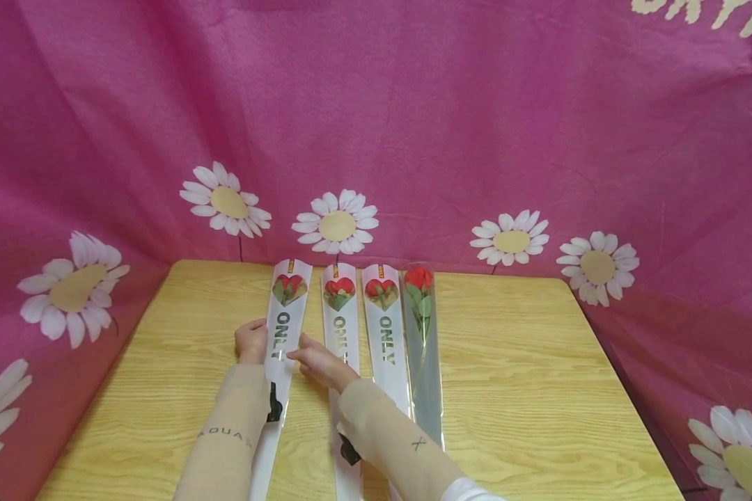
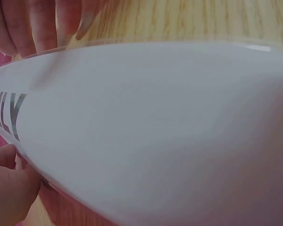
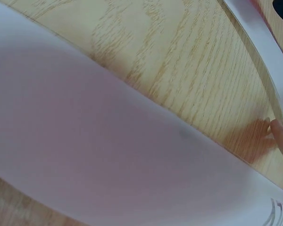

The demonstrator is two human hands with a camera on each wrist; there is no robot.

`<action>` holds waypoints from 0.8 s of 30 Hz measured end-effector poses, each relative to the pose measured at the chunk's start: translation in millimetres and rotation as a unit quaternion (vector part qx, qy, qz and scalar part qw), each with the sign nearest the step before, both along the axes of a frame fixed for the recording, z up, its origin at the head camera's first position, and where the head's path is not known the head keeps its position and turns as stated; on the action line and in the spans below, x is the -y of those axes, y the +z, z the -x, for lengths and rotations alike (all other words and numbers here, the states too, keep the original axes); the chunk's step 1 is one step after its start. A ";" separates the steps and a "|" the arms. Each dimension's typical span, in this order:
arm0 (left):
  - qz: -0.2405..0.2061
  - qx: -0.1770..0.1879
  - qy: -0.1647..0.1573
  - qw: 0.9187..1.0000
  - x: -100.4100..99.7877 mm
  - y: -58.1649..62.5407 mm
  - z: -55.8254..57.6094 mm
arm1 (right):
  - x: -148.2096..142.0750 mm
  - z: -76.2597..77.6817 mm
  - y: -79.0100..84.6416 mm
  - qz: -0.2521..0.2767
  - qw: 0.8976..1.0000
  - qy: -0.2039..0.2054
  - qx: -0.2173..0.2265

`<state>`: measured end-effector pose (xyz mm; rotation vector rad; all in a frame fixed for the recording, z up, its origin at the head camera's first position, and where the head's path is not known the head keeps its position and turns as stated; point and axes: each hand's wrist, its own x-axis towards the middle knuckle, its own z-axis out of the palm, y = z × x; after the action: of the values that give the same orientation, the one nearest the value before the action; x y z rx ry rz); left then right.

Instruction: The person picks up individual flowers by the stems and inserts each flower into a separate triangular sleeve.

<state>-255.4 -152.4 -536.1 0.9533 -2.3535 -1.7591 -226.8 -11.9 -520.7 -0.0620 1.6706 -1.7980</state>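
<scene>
The leftmost wrapped rose (image 1: 290, 306) lies lengthwise in a white sleeve with a heart-shaped window and ONLY lettering. My left hand (image 1: 251, 341) pinches its left edge beside the lettering, as the left wrist view also shows (image 2: 12, 188). From the other side my right hand (image 1: 324, 363) reaches over with fingers extended, the fingertips at the sleeve's right edge. Under the right forearm passes a second wrapped rose (image 1: 349, 330). To its right lie a third white-sleeved rose (image 1: 391, 376) and a rose showing through a clear-faced sleeve (image 1: 418, 306).
The sleeves lie side by side on a wooden table (image 1: 514, 390), their tops close to its back edge. A pink cloth (image 1: 401, 125) printed with daisies hangs behind and at both sides. Black camera mounts (image 1: 274, 402) sit at the wrists.
</scene>
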 end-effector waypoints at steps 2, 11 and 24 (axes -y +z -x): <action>0.001 0.002 -0.001 1.000 -0.2 0.2 0.2 | 0.0 -0.5 -0.9 0.003 1.000 0.010 -0.009; -0.002 -0.032 0.007 0.999 24.4 -70.7 35.0 | -2.1 -0.9 -2.4 -0.002 1.000 0.013 -0.013; 0.071 -0.037 -0.003 0.997 5.3 -2.6 2.7 | -31.3 -12.0 -12.7 -0.160 0.902 -0.048 -0.398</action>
<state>-258.1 -157.7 -538.8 0.8479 -2.3997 -1.5739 -214.9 19.4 -533.5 -0.6543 2.5553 -1.6344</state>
